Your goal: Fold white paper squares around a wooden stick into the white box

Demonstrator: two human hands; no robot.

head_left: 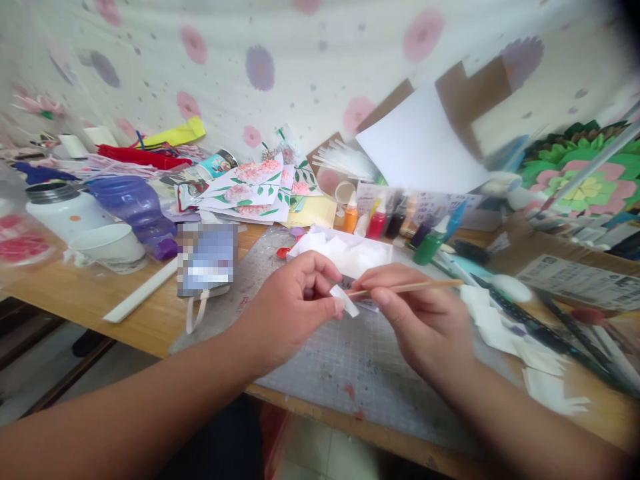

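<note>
A white box point(350, 235) just behind my hands holds white paper squares. Paint bottles point(379, 221) stand behind it. A cup point(107, 245), a lidded jar point(60, 208) and a purple bottle point(134, 207) sit well to the left. Over the mat point(350, 367), my left hand point(295, 303) pinches a paper strip point(345, 301) and my right hand point(420, 320) pinches a thin stick point(415, 287), its tip at the strip. Paper scraps point(495, 323) lie to the right.

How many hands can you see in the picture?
2. The left hand pinches a small white paper piece above the grey cutting mat; the right hand holds a thin wooden stick beside it. No other hands show.
</note>
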